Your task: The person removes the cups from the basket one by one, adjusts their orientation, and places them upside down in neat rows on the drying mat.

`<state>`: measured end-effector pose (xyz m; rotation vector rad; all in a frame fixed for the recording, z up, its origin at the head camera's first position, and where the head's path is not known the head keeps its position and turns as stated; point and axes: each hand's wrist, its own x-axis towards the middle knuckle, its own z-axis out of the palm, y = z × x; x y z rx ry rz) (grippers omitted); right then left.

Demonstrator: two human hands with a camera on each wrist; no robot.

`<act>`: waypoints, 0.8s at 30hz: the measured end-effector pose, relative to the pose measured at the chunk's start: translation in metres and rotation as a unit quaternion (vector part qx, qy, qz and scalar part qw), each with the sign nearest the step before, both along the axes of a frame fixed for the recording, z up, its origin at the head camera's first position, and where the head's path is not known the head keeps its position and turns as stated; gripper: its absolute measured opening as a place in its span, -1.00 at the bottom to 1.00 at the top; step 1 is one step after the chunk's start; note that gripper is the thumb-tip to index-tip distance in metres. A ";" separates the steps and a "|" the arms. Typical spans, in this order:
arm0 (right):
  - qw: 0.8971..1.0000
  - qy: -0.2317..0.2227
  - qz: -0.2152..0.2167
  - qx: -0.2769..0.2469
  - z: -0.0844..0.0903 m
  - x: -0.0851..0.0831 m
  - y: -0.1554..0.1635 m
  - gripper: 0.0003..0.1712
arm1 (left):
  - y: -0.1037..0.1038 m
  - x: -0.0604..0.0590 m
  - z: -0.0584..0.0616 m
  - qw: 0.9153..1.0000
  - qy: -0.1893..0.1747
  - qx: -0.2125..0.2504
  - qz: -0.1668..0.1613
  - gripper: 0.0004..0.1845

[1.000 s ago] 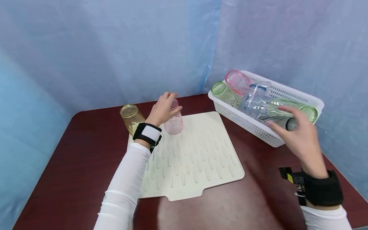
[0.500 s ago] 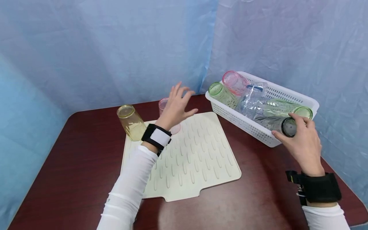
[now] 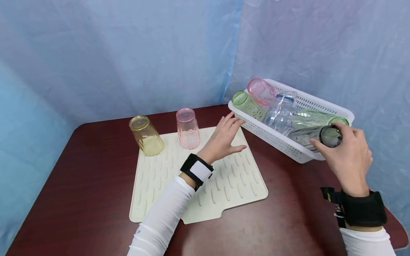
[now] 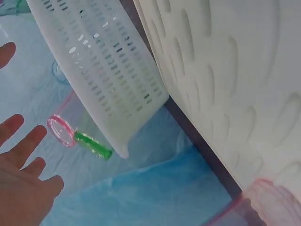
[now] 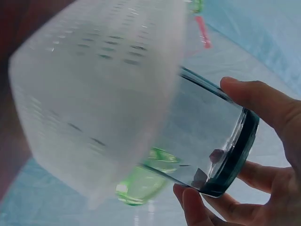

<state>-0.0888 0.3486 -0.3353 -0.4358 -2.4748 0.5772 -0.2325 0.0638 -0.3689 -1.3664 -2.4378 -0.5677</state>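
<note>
My right hand [image 3: 350, 156] grips a dark grey glass [image 3: 330, 136] by its thick base, thumb on one side and fingers on the other. In the right wrist view this glass [image 5: 211, 136] slants out over the rim of the white basket [image 5: 99, 80], its far end hidden behind the wall. Over the ribbed cream mat [image 3: 205, 192], my left hand [image 3: 222, 139] has spread fingers and holds nothing. Behind it on the mat, a pink glass [image 3: 188, 129] and a yellow glass [image 3: 147, 137] stand upside down.
The white basket [image 3: 269, 133] stands at the back right of the dark red table [image 3: 80, 199]. Inside lie a pink glass [image 3: 261, 90], green glasses [image 3: 248, 104] and a clear bluish glass [image 3: 278, 110]. Blue cloth [image 3: 128, 53] hangs behind the table.
My left hand has left the pink glass and moved right across the mat. My right hand has reached the dark grey glass, taken hold of its base and lifted that end slightly.
</note>
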 end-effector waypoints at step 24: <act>0.992 0.112 0.043 0.028 0.073 0.004 -0.056 -0.25 | 0.016 0.006 0.009 0.999 -0.007 0.033 -0.010 -0.14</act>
